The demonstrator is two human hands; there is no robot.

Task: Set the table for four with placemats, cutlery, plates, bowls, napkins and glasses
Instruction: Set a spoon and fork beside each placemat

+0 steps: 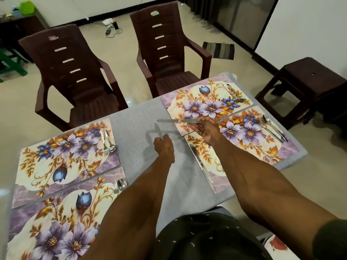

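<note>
Four floral placemats [69, 152] cover the grey desk [135, 117]; each hand, left [164, 145] and right [208, 131], grips a knife [178, 121] above it.

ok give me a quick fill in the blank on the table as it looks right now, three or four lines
1. The right hand holds a ____ over the table.
2. The table carries ____ floral placemats.
3. On the near right placemat, a knife already lies along its ____ edge.
4. Behind the table stand ____ brown plastic chairs.

Missing words: knife; four; left; two
</note>
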